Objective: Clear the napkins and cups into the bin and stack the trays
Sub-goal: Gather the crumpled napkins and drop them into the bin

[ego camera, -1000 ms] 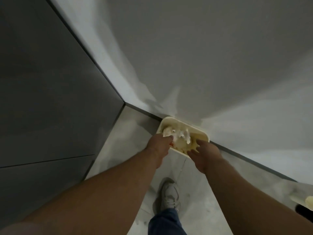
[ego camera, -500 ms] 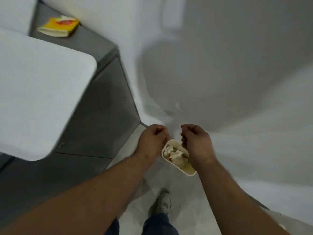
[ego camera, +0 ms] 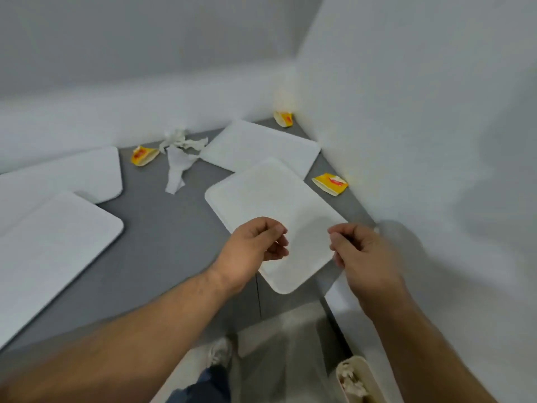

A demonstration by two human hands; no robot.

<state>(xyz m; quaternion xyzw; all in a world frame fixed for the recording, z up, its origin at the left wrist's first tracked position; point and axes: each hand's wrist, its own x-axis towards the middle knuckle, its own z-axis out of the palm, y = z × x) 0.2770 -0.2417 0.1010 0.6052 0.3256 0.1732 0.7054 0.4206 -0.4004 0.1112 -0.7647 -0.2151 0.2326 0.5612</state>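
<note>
Grey table (ego camera: 162,228) holds everything left to clear. From the left there is a left near tray (ego camera: 43,257), a left far tray (ego camera: 72,175), a crushed yellow left cup (ego camera: 143,155), a twisted napkin (ego camera: 180,158), a back tray (ego camera: 261,146) and a front tray (ego camera: 276,205) whose corner overhangs the table edge. Beyond them lie a corner cup (ego camera: 284,119) and a right cup (ego camera: 330,184).

The bin (ego camera: 357,370) stands low on the floor at the right, with paper in it. Litter likely comes first. The left cup and napkin lie close enough to gather in one reach, and they should be let go only right above the bin. The trays look bare, so they can stack afterwards.

The left hand (ego camera: 252,248) hovers over the front tray with its fingers loosely curled and grasping nothing. The right hand (ego camera: 360,251) is slightly blurred and looks the same.
</note>
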